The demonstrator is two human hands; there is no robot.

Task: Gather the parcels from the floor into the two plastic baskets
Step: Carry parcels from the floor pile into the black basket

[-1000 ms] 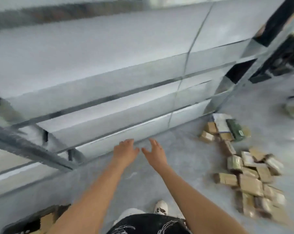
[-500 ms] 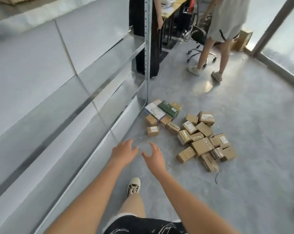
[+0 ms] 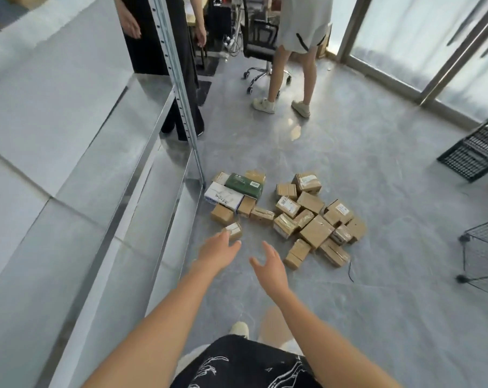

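Observation:
Several brown cardboard parcels (image 3: pixel 315 229) lie in a loose heap on the grey floor, with a green box (image 3: pixel 244 184) and a white box (image 3: pixel 223 196) at the heap's far left. One small parcel (image 3: pixel 233 230) sits apart, nearest to me. My left hand (image 3: pixel 219 249) reaches forward with relaxed fingers, its fingertips just short of that small parcel. My right hand (image 3: pixel 269 266) is stretched out beside it, fingers spread, holding nothing. A black plastic basket (image 3: pixel 474 152) lies tilted at the far right.
A metal shelving unit (image 3: pixel 102 169) runs along my left, its upright post (image 3: pixel 181 88) close to the heap. A wire-frame rack (image 3: pixel 482 253) stands at the right edge. Two people (image 3: pixel 290 51) and a wheeled office chair (image 3: pixel 261 46) stand beyond the parcels. Glass doors (image 3: pixel 422 43) are at the back right.
My view has swung from the shelves toward the floor and the parcel heap. Both hands have stayed out in front, empty, and are now closer to the parcels.

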